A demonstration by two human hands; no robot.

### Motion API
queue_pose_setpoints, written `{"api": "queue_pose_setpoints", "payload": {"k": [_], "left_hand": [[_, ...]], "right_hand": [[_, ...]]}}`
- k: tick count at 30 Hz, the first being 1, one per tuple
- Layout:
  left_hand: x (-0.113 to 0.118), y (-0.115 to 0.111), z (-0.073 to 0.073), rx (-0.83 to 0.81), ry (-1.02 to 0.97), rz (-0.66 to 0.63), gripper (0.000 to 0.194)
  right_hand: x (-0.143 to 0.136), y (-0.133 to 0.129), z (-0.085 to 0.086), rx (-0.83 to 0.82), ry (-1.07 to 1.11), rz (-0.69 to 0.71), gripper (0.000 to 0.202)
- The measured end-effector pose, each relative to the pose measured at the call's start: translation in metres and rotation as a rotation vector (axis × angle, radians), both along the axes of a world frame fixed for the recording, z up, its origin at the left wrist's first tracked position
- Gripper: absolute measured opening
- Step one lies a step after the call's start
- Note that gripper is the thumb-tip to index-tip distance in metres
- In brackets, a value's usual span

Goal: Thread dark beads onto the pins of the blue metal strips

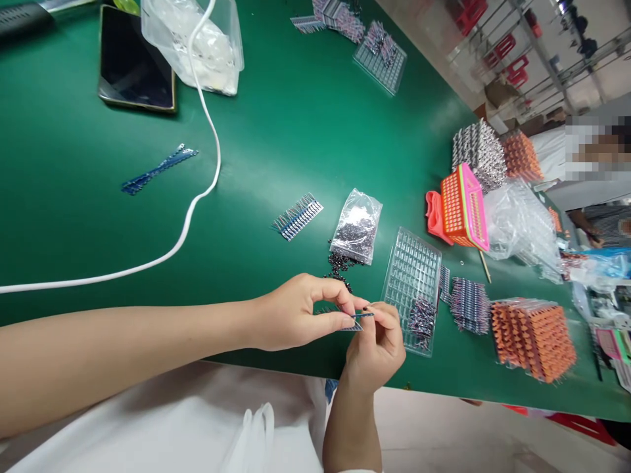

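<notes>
My left hand reaches in from the left, thumb and index finger pinched on one end of a small dark blue piece. Fingertips of my right hand close on the other end, so the two hands nearly touch. Beneath them part of a row of thin pins shows; the rest is hidden. Just beyond lie loose dark beads and a clear bag of beads. Right of my hands is a clear gridded tray with a pile of small pinned parts. A strip of pinned pieces lies further left.
On the green table are a phone, a white cable, a plastic container and blue strips. Rightward stand an orange basket and orange stacks. Other people sit at the far right.
</notes>
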State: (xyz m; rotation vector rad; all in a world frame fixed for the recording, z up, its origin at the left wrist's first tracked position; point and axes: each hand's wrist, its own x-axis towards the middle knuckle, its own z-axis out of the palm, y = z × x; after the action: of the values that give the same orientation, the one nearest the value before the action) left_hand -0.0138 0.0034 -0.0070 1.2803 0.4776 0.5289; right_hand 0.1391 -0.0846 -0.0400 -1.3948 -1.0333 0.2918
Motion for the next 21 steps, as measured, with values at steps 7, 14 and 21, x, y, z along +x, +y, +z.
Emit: {"api": "queue_pose_setpoints", "payload": {"k": [7,14,21], "left_hand": [[0.0003,0.0013,0.0025,0.042,0.031,0.010,0.008],[-0.0002,0.0022,0.0054,0.097,0.028,0.014,0.006],[0.0003,0.0052,0.0072,0.010,0.026,0.004,0.009]], "right_hand": [[-0.0023,-0.0041,0.0001,-0.039,-0.194,-0.061,0.008],[-0.0022,-0.0060,-0.0006,-0.053,-0.190,-0.065,0.008],[0.0023,-0.0099,0.0015,-0.039,-0.358,-0.045,0.021]]}}
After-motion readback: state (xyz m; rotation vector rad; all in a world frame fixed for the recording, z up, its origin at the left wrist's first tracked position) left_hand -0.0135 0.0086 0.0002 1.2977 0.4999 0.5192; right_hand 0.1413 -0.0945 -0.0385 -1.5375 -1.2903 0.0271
